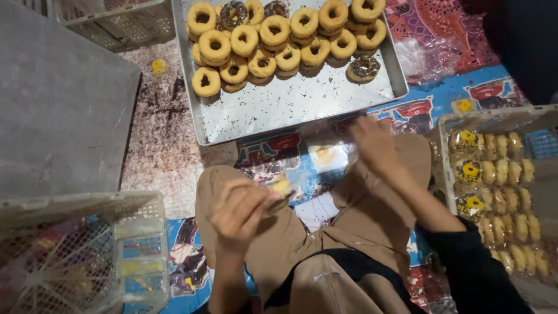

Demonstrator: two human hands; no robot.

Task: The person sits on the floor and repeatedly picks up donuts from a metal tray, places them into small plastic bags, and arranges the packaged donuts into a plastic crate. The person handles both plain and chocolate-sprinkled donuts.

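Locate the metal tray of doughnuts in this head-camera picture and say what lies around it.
The metal tray lies top centre on the floor, ahead of the person's knees, between a grey slab to its left and a patterned mat to its right.

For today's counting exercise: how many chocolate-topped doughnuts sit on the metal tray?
3 dark-topped doughnuts show on the metal tray: two in the back row, at and, and one alone at the front right. Overlapping yellow doughnuts could hide more.

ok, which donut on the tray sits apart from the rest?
The chocolate-sprinkled donut at the metal tray's right side; it lies alone, ahead of the packed rows.
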